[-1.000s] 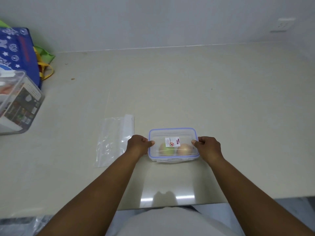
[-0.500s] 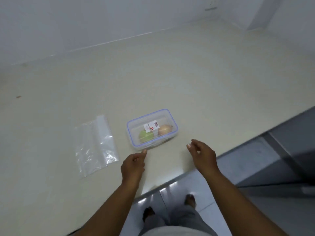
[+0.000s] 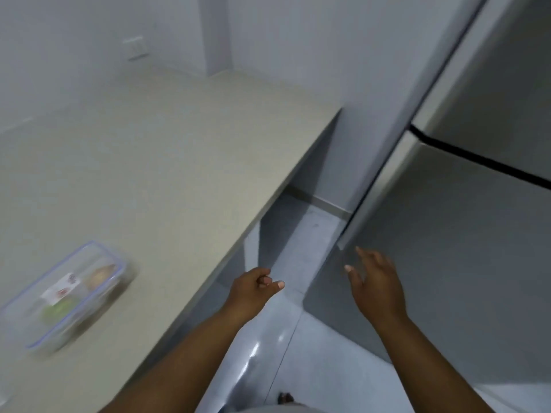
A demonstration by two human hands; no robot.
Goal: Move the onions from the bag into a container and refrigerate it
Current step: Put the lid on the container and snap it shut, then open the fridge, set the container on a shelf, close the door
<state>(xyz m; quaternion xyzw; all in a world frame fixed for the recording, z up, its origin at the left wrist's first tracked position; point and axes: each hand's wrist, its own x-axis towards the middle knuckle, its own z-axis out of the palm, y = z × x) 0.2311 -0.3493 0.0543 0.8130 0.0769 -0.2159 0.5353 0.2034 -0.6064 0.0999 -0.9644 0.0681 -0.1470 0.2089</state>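
On the pale beige counter (image 3: 155,162), at the lower left of the view, sits a clear plastic container (image 3: 67,295) with rounded corners and a blue-edged lid snapped on top. It is rectangular and shallow, and it looks smeared by motion blur. Through the clear lid, 2 rounded shapes show inside: a tan onion (image 3: 100,276) toward the far end and a green one (image 3: 56,312) toward the near end. A small white sticker (image 3: 61,289) with red print lies on the lid between them; its words are too blurred to read.

The counter is smooth and matte, with a straight front edge running from lower left toward upper right. Below and beyond that edge, glossy grey floor tiles (image 3: 268,368) catch a bright streak of light.

At the right stands a tall fridge (image 3: 465,263) with flat, smooth grey doors, split by 1 thin dark seam between the upper and lower door. A white wall (image 3: 89,40) with a small switch plate (image 3: 135,48) lies behind the counter.

Both hands are in the air past the counter edge, well apart from the container, and both are empty. The left hand (image 3: 253,289) is loosely curled, thumb pointing toward the fridge. The right hand (image 3: 377,286) is spread wide, fingers fanned, close to the lower fridge door near its left edge; whether it touches the door cannot be told.
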